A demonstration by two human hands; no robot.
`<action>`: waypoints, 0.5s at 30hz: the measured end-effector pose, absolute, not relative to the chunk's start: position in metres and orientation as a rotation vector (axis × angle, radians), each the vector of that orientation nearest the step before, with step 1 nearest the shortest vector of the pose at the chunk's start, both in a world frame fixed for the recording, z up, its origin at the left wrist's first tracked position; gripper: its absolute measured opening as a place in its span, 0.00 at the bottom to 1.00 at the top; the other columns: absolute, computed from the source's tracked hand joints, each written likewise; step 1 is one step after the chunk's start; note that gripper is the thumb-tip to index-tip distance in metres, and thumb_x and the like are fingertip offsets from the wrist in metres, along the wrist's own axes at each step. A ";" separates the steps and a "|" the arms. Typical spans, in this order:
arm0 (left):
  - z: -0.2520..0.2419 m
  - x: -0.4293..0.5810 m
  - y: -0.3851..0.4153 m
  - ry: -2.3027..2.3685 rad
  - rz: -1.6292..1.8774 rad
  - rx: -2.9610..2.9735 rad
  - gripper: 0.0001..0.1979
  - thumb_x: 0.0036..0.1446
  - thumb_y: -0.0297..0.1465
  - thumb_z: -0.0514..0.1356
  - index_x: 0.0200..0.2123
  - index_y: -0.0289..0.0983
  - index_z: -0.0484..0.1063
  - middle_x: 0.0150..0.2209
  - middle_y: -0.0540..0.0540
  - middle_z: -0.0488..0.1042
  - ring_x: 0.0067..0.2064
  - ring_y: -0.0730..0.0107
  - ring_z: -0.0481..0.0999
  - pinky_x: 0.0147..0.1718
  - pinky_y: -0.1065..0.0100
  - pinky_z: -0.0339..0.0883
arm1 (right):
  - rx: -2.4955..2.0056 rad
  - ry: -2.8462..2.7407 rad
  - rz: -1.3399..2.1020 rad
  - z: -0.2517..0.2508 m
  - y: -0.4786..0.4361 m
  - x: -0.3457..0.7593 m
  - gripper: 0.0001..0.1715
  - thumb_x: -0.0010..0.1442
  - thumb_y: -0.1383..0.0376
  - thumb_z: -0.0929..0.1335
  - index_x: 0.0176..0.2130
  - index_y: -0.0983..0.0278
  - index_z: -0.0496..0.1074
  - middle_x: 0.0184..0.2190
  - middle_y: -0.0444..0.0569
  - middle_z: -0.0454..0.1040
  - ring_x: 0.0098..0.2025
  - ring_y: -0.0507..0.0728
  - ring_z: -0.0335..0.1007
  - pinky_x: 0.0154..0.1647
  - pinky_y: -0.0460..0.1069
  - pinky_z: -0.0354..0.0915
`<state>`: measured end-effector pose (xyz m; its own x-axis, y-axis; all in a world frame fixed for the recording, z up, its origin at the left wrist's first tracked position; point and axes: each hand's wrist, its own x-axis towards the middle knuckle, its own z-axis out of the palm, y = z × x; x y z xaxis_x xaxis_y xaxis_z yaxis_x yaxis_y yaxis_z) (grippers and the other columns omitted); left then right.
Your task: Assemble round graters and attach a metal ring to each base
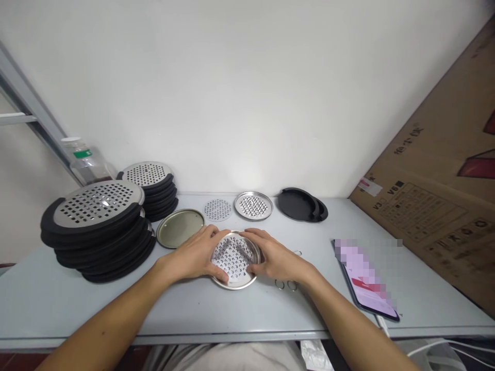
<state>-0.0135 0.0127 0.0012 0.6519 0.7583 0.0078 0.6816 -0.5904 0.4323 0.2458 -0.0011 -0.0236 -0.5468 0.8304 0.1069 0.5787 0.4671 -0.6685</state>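
My left hand (193, 255) and my right hand (276, 256) grip opposite sides of a round perforated steel grater plate (234, 256), which lies on the table with its rim partly under my fingers. Just beyond my left hand lies a plain round metal disc (180, 228). Farther back are a flat perforated disc (217, 209) and a rimmed perforated steel plate (253, 205). A black plastic grater frame (299, 203) lies to the right of them. Small metal rings (285, 285) sit near my right wrist.
Two stacks of black-rimmed graters (98, 232) stand at the left of the grey table (193, 314). A plastic jar (87, 161) stands behind them. A phone (365, 278) lies at the right, and a cardboard box (429, 175) leans against the white wall.
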 end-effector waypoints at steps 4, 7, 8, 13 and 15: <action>-0.002 -0.015 0.014 1.102 0.279 2.450 0.51 0.40 0.49 0.70 0.66 0.50 0.51 0.65 0.40 0.53 0.65 0.43 0.53 0.58 0.49 0.56 | -1.131 -2.288 0.805 -0.020 0.000 0.246 0.47 0.48 0.70 0.71 0.64 0.59 0.57 0.63 0.55 0.58 0.64 0.64 0.55 0.64 0.60 0.54; -0.004 -0.012 0.011 1.069 0.258 2.438 0.50 0.43 0.48 0.69 0.66 0.50 0.49 0.66 0.41 0.51 0.66 0.45 0.52 0.59 0.50 0.55 | -1.074 -2.307 0.803 -0.018 0.000 0.245 0.48 0.47 0.74 0.69 0.65 0.59 0.56 0.63 0.54 0.59 0.63 0.62 0.57 0.64 0.58 0.55; -0.004 -0.010 0.010 1.065 0.249 2.436 0.50 0.43 0.48 0.69 0.66 0.50 0.49 0.66 0.41 0.52 0.66 0.45 0.52 0.59 0.51 0.56 | -1.071 -2.314 0.802 -0.018 0.000 0.245 0.48 0.47 0.74 0.69 0.65 0.59 0.56 0.64 0.53 0.58 0.64 0.62 0.56 0.64 0.57 0.54; -0.003 -0.005 0.008 1.078 0.234 2.446 0.48 0.42 0.48 0.70 0.65 0.48 0.54 0.66 0.42 0.53 0.65 0.46 0.55 0.59 0.52 0.56 | -1.091 -2.292 0.776 -0.023 0.001 0.245 0.46 0.48 0.73 0.69 0.64 0.58 0.58 0.64 0.53 0.59 0.63 0.63 0.57 0.64 0.58 0.55; -0.003 -0.005 0.008 1.095 0.244 2.448 0.47 0.41 0.47 0.70 0.64 0.47 0.57 0.65 0.42 0.54 0.64 0.46 0.56 0.59 0.53 0.56 | -1.074 -2.276 0.769 -0.023 0.002 0.245 0.46 0.48 0.74 0.70 0.63 0.57 0.59 0.62 0.51 0.62 0.61 0.62 0.61 0.62 0.58 0.57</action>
